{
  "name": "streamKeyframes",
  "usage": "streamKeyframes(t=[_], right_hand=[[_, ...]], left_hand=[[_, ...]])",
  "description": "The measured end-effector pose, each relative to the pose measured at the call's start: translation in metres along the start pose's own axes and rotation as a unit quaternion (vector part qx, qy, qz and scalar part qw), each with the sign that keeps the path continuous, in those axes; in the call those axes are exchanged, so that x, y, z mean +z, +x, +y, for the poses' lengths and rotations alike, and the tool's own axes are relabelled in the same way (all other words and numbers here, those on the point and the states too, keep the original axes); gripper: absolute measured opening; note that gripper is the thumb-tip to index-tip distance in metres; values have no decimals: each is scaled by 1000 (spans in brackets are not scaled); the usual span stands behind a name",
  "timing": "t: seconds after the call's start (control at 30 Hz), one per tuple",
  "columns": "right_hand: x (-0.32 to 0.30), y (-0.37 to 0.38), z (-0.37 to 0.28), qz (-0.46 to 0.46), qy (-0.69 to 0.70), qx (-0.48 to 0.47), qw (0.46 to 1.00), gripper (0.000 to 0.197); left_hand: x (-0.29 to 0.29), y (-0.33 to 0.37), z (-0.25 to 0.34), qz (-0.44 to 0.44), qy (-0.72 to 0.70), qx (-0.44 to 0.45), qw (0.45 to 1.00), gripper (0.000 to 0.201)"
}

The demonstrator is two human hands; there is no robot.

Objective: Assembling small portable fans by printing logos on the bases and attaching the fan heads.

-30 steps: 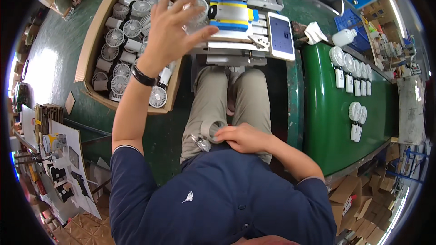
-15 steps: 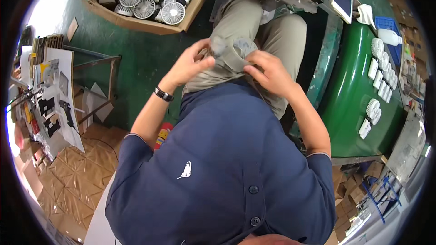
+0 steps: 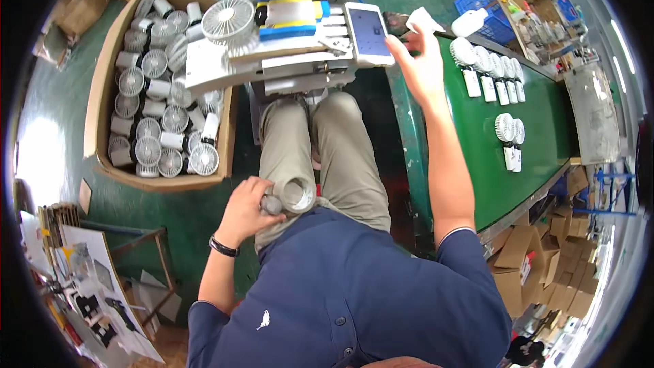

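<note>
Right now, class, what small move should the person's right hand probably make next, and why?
Probably close the right hand on the white cloth it is reaching toward. That hand is open and empty beside the phone, while the left hand already holds a small fan in the lap.

Bright, even workshop light seen through a strong fisheye view.

Light falls from overhead; a white glare patch burns out on the green floor (image 3: 37,163) at the left, and pale sheen runs along the green conveyor belt (image 3: 477,143) at the right. The white fans in the cardboard box (image 3: 102,95) come close to overexposure, though their grilles stay readable. Shadows are soft and short, darkest beneath the workbench (image 3: 286,68) and between the knees. The centre is sharp; the right hand (image 3: 422,68) shows slight motion blur. Straight edges bow toward the rim, detail there smears and stretches, and a black circular vignette closes the corners.
</note>
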State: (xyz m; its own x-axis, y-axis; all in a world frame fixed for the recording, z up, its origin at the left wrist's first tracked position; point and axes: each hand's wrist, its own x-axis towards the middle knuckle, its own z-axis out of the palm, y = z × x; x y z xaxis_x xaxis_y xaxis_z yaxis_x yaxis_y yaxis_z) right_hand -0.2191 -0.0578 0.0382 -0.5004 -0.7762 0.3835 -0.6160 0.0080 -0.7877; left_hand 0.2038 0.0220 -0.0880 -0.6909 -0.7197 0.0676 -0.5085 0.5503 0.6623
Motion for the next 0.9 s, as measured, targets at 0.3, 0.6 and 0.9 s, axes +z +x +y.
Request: streamKeyframes(t=[0.3, 0.6, 0.9], right_hand=[[43, 82, -35, -236, -386, 105, 886, 111], [49, 71, -45, -178, -394, 110, 895, 101], [49, 75, -33, -152, -358, 113, 914, 88]], left_hand=[[1, 11, -3, -33, -5, -6, 999, 69], [-7, 10, -15, -52, -18, 8, 998, 71], [-7, 13, -19, -52, -27, 17, 998, 69]])
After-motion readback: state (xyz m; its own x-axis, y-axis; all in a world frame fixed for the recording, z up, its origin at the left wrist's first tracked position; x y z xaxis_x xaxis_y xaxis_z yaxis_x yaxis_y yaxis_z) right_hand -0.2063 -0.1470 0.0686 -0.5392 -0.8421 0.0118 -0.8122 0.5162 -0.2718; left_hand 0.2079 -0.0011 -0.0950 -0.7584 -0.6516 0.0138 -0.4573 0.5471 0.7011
